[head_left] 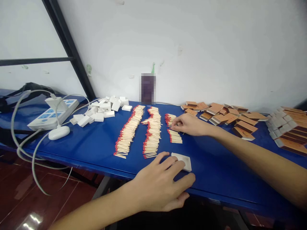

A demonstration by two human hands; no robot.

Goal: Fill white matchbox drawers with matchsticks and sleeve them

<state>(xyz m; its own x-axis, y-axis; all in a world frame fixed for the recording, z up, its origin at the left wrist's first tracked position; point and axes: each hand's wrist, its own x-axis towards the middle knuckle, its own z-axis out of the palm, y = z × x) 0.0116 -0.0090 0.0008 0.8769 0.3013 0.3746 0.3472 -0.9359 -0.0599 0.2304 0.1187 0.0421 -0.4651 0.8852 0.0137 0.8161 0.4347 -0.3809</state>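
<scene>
My right hand (188, 125) pinches at a short row of red-headed matches (176, 136) on the blue table, fingertips low among the matchsticks. How many matches lie between its fingers is hidden. Nearer the front edge, my left hand (165, 180) is spread, its bent fingers reaching over and beside a white matchbox tray (185, 161). Part of that tray is covered by the fingers, and whether they touch it I cannot tell. Left of the short row run two longer rows, a middle row of matches (152, 134) and a left row of matches (129, 132).
White inner trays (103, 108) are heaped at the back left, beside a power strip (54, 113) with looping cables and a white adapter (59, 132). Orange-brown matchbox sleeves (230, 118) lie scattered at the back right. Stacked matchboxes (292, 127) stand at the far right.
</scene>
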